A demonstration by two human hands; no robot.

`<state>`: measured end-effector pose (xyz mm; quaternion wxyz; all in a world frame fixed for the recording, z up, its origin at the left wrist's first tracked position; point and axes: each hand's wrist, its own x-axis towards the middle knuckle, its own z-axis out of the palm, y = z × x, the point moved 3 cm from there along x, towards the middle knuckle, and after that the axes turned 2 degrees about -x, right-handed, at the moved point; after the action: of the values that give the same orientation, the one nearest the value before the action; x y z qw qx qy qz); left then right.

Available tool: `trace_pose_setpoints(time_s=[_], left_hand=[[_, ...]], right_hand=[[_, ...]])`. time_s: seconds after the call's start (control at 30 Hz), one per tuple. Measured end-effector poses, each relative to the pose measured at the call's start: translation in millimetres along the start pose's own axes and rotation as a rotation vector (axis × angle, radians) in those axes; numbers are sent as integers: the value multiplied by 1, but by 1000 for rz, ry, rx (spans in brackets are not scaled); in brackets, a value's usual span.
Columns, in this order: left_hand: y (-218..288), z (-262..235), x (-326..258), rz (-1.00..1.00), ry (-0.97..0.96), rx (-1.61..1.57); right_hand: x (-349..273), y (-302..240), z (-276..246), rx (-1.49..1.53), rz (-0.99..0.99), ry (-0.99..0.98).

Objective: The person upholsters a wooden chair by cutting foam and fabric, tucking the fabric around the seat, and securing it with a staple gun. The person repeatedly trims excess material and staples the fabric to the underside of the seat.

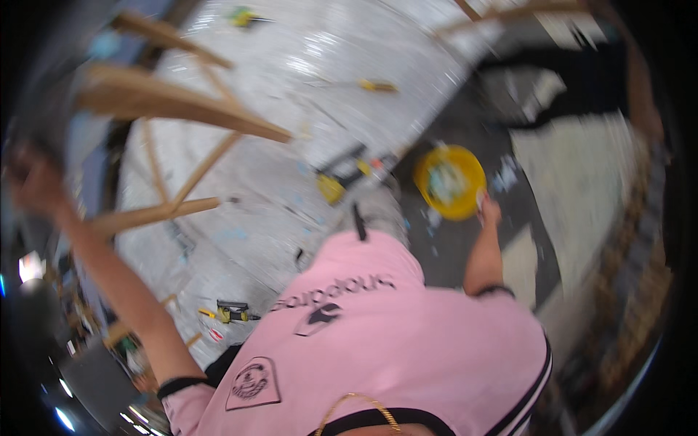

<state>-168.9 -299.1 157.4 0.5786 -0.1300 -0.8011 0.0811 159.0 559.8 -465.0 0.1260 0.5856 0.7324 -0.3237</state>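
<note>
The whole view is motion-blurred. My left hand (33, 182) is raised at the far left, fingers curled on the dark top edge of a wooden stool (174, 109). The stool hangs tilted with its legs pointing right. My right hand (489, 212) reaches down to the rim of a yellow bucket (458, 156) on the dark floor. A small white thing sits at its fingertips, and the grip is too blurred to read. My pink shirt (378, 341) fills the lower middle.
A pale sheet (291, 65) covers the floor under the stool. On it lie a yellow-black power tool (231, 312), more tools (342, 178) and a small yellow item (378, 86). Pale boards (574, 167) lie to the right, and another wooden frame (509, 11) stands at the top.
</note>
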Motion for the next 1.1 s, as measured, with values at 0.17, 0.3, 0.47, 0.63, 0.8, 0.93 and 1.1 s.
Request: trace_pose_setpoints(time_s=[0.17,0.3,0.47,0.63,0.8,0.93,1.1], left_hand=[[26,16,50,-156,4,-77],[67,22,92,-222,2,-349],[55,27,97,32,-149,-318],[53,22,91,170,-201,-258],[53,33,93,88,-127,-339],[52,32,101,-16,-188,-345],[54,39,108,-44,-108,-407]], right_hand=[[-37,-58,60,212,-260,-288],[-131,-152,94,412,-339,-584],[-216,-282,98,312,-618,-765],[-275,-385,78,250,-863,-863],[-353,-532,27,-9,-1401,-896],[-455,-637,-30,-229,-1811,-692],[-546,-725,-74,-455,-2032,-627]])
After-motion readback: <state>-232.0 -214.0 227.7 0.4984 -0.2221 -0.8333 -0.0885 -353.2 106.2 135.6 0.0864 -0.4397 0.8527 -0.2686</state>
